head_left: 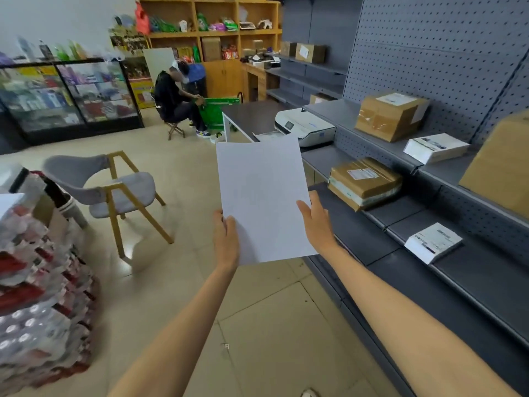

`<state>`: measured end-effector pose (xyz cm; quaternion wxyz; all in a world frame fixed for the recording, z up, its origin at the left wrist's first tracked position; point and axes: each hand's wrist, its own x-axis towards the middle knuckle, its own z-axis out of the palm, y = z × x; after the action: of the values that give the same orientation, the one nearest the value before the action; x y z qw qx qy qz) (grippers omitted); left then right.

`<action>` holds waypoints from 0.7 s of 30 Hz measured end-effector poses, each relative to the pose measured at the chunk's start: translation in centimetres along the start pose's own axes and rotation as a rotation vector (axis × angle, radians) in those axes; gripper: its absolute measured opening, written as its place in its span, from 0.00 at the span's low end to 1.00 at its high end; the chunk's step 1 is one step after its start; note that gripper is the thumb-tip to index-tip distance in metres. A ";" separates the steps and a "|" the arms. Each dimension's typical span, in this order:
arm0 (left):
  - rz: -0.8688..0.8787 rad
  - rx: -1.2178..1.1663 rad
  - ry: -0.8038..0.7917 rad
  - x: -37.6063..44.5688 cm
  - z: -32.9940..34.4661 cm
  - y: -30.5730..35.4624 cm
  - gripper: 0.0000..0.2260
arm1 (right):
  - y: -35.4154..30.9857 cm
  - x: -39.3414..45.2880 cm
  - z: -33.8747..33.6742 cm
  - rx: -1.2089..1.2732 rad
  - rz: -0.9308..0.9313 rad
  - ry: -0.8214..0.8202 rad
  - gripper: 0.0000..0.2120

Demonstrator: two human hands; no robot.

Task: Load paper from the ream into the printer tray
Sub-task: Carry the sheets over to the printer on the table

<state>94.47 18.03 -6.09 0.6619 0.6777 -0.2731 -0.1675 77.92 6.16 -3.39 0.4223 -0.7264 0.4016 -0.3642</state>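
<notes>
I hold a stack of white paper (263, 196) upright in front of me, over the floor. My left hand (226, 239) grips its lower left edge and my right hand (316, 222) grips its right edge. The white printer (306, 126) sits farther ahead on the grey shelf, with its paper tray (267, 136) sticking out at the front, partly hidden behind the top of the sheets. White wrapped reams (436, 147) (433, 242) lie on the shelves to my right.
Grey metal shelving (372, 233) runs along the right with cardboard boxes (365, 181) (390, 114). A grey chair (114, 190) stands on the left, stacked bottled packs (40, 296) at the near left. A person (174, 101) sits far ahead by a green cart.
</notes>
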 end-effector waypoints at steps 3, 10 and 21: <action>-0.007 0.004 0.032 2.5 -0.4 -0.7 0.05 | 0.0 2.5 2.0 -0.006 0.001 -0.033 0.10; -0.030 -0.014 0.108 10.5 0.8 -2.6 0.05 | 0.9 11.4 6.0 -0.029 0.011 -0.122 0.16; -0.020 0.024 0.173 26.1 6.0 -3.6 0.07 | 2.0 29.0 10.0 -0.042 -0.059 -0.175 0.15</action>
<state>112.18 -2.37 -6.51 0.6731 0.7003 -0.2100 -0.1115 98.02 -17.15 -3.49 0.4298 -0.7755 0.3493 -0.3031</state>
